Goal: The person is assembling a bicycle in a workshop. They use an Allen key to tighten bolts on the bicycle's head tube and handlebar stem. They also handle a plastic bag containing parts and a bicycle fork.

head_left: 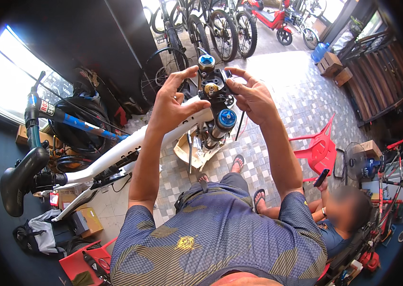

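Observation:
A white bicycle frame [115, 155] stands before me with its front end between my hands. Two fork legs carry blue top caps, one far [206, 60] and one near [226, 117]. Between them a gold-coloured round cap [211, 88] sits in a black clamp assembly [215, 97]. My left hand [175, 105] curves around the left side of this assembly, thumb and forefinger spread apart with nothing seen in them. On the other side, my right hand [253, 95] pinches the edge of a black clamp piece [222, 77] between thumb and forefinger.
A black saddle [22, 181] juts out at left. Below the fork is an opened cardboard box [182, 152]. A red plastic chair [318, 148] and a seated person holding a phone [322, 178] are at right. Several bicycles [223, 33] stand at the back.

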Demonstrator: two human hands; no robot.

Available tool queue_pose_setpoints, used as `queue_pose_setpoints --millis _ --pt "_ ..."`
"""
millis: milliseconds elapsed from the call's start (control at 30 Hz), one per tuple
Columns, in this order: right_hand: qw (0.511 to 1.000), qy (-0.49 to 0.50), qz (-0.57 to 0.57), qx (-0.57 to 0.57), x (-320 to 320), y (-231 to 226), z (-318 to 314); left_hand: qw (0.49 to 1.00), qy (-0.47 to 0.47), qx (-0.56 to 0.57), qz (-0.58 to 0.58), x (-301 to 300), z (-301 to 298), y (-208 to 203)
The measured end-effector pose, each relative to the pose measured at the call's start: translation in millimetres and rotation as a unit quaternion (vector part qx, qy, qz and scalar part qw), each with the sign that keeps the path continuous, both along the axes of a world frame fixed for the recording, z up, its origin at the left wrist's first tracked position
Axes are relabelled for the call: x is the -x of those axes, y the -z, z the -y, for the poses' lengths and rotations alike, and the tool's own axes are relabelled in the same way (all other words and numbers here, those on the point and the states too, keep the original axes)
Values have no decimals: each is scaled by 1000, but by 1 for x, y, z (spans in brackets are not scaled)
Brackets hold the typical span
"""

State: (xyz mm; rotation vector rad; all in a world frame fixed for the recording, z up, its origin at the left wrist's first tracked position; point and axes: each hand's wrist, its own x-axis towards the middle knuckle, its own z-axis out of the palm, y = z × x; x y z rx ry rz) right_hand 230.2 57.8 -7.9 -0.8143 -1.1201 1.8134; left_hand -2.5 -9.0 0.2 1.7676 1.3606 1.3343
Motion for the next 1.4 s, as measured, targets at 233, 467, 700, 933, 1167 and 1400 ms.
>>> queue_pose_setpoints --millis 233,467,700,933,1167,1400 --pt "1000 -10 8 -7 -1 12 -3 999 37 2 19 -4 -5 18" --pt "1000 -18 -3 -1 -1 13 -2 998 55 5 36 -4 -7 20" --pt "1000 -21 -12 8 -3 18 -3 997 67 9 36 -4 -8 21" --pt "1000 -15 -12 5 -5 22 -3 991 94 46 82 0 -6 14" --pt "1000 -17 -9 -3 -3 18 1 989 106 6 106 -5 -9 19" --pt "1000 -18 -16 -1 -3 20 -1 992 68 -101 -15 -8 -10 20"
